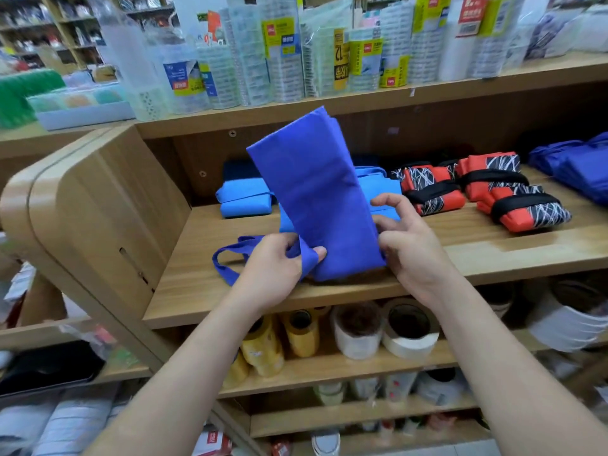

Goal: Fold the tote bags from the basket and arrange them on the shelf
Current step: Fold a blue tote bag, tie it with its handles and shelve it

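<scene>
A royal-blue tote bag [316, 195], folded into a long strip, stands tilted upright on the wooden shelf [329, 291]. My left hand [279, 268] grips its lower left edge together with a strap, whose loop [227, 258] trails left on the shelf board. My right hand [408, 241] pinches the strip's lower right edge, the upper fingers raised. Behind the strip lie folded light-blue totes [245, 200], partly hidden by it.
Rolled red, black and white patterned bags [487, 189] lie to the right, and more royal-blue bags [579, 166] at the far right. The shelf's rounded end panel [98, 205] closes the left side. Tape rolls [408, 327] fill the shelf below, packaged goods [296, 60] the one above.
</scene>
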The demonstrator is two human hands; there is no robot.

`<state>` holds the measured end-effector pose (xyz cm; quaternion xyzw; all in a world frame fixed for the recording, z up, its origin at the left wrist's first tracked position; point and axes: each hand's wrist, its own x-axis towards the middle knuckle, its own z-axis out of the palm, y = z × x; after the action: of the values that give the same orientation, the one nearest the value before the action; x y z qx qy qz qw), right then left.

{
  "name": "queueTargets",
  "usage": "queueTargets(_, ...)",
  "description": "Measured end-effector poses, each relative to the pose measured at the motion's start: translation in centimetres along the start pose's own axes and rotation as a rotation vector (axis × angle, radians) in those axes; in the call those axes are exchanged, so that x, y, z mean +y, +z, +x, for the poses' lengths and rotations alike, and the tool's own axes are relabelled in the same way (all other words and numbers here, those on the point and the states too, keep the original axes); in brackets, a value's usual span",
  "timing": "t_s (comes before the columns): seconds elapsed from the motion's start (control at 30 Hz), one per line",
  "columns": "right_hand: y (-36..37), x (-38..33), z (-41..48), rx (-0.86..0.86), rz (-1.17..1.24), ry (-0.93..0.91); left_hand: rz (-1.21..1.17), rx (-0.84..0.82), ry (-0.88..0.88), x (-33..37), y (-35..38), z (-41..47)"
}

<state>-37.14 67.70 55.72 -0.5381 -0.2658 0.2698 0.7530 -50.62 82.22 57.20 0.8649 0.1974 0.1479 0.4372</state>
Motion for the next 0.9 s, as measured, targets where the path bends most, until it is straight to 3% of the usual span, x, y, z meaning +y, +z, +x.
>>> queueTargets(0.07, 0.0, -0.8, -0.4, -0.086, 0.032, 0.033, 0.048, -0.003, -0.019, 0.3, 0.2, 0.0)
queueTargets(0.13, 0.2, -1.3, -0.5, -0.147, -0.156, -0.008, 0.129, -0.033, -0.028, 0.6, 0.0, -0.2)
queueTargets(0.27, 1.0, -1.3, 0.3, 0.102, -0.348, -0.222, 0.162, -0.137, 0.008, 0.9, -0.5, -0.5)
queueTargets(0.33, 1.0, -1.3, 0.2, 0.131, -0.377, -0.240, 0.013, -0.033, -0.009, 1.3, -1.5, -1.0)
queueTargets(0.4, 0.6, -1.3, -0.1, 0.101, -0.415, -0.228, -0.113, 0.201, 0.079, 2.2, -2.6, -1.7)
queueTargets(0.47, 0.6, -1.3, -0.3, 0.067, -0.395, -0.221, -0.076, 0.324, 0.163, 2.8, -3.2, -1.7)
queueTargets(0.57, 1.8, -1.3, -0.8, -0.006, -0.300, -0.222, 0.008, 0.135, 0.090, 3.4, -1.9, -1.1)
queueTargets(0.67, 3.1, -0.9, -1.3, -0.004, -0.252, -0.187, -0.125, 0.189, 0.112, 3.5, 0.6, -0.9)
queueTargets(0.73, 3.6, -1.0, -1.4, 0.020, -0.245, -0.200, -0.084, 0.220, 0.162, 3.5, 1.5, -1.1)
queueTargets(0.9, 3.6, -1.5, -1.4, 0.167, -0.168, -0.255, -0.034, 0.117, 0.144, 2.4, 2.3, -1.9)
